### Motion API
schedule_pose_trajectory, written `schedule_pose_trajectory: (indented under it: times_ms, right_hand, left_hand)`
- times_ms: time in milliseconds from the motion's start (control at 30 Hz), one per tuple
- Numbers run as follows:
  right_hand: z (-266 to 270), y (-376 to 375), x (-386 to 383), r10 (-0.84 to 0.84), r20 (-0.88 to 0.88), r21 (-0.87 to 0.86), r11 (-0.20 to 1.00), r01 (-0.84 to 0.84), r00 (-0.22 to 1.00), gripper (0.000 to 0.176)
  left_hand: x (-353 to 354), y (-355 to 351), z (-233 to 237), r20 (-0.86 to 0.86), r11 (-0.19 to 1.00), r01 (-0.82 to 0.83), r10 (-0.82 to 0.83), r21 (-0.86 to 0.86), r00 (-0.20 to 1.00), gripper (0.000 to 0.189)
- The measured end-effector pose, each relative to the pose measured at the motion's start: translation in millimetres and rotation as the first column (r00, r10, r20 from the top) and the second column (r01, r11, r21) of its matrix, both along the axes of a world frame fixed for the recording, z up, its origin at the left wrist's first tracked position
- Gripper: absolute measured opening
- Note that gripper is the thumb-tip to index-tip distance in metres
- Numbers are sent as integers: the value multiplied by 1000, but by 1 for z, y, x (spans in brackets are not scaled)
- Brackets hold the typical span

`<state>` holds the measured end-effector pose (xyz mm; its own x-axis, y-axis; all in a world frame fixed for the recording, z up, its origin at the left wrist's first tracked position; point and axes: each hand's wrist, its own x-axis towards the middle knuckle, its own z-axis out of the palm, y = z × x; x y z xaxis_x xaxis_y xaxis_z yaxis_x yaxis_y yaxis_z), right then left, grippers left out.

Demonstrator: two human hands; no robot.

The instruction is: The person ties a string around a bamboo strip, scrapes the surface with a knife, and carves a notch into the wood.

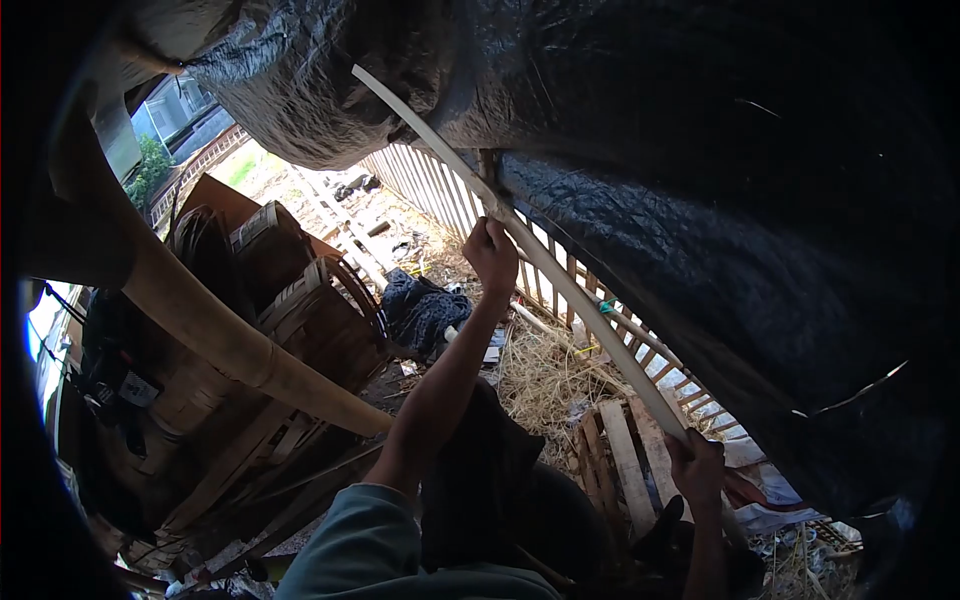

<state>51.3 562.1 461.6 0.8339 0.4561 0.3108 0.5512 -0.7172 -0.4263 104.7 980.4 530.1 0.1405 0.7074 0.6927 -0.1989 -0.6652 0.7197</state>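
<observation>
A long, pale bamboo strip (580, 295) runs diagonally from the upper middle down to the lower right, bowed slightly near its far end. My left hand (490, 258) is closed on it around its middle, with that arm stretched forward. Lower down, my right hand (697, 468) is closed around the near part of the strip. The strip's tip rises in front of a dark plastic sheet (690, 110). Below the strip lie wooden planks (628, 465) and a heap of straw-like shavings (545, 375).
A thick bamboo pole (225, 340) slants across the left side. Behind it are stacked round woven baskets (315, 320). A slatted fence (430, 195) runs behind the strip. A black bundle (420, 308) lies on the ground. The dark sheet hangs low overhead and to the right.
</observation>
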Motion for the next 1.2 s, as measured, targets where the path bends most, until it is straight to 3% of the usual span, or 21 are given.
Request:
schedule_pose_trajectory:
  times_ms: [100,167,267,400,533,633,733,767,800,833,933,1033,1200]
  right_hand:
    - [9,5,1,7,9,25,1000,-7,1000,37]
    - [10,3,4,15,-54,42,999,-13,998,38]
    - [6,-9,14,38,-226,50,998,-27,973,39]
    - [-1,-14,16,1,-249,31,1000,7,968,40]
    - [0,-13,15,2,-251,47,999,10,968,40]
    - [0,-7,11,7,-221,72,997,9,975,40]
    - [1,1,8,-16,-148,52,998,24,989,39]
    - [-1,1,7,-21,-108,73,997,29,994,39]
    - [-6,1,8,-25,-67,95,995,32,997,39]
    - [-8,2,8,-29,-26,113,993,32,999,39]
    - [-7,1,10,7,-124,117,993,8,992,38]
    - [-13,1,9,10,-16,130,992,-8,1000,39]
    - [-15,-3,12,9,-50,129,992,-2,999,41]
  left_hand:
    - [4,14,-9,121,960,181,-158,-214,980,30]
    - [5,18,-15,230,851,381,-314,-362,921,29]
    - [-10,-2,10,317,706,551,-450,-445,834,24]
    - [-10,-5,16,241,694,606,-559,-388,794,23]
    - [-13,-6,14,179,729,553,-530,-405,829,23]
    - [-7,-4,4,268,739,454,-367,-498,891,22]
    - [-5,-4,0,451,544,543,-307,-639,838,20]
    - [-5,1,-5,443,506,557,-338,-659,831,24]
    - [-6,3,-7,145,747,377,-358,-547,922,19]
    - [-7,4,-10,-154,919,210,-273,-335,950,15]
    - [-13,-1,-1,-440,958,149,-248,-246,863,9]
    - [-13,-7,4,-406,967,128,-210,-221,889,9]
    - [-16,-12,9,-432,976,90,-169,-199,886,25]
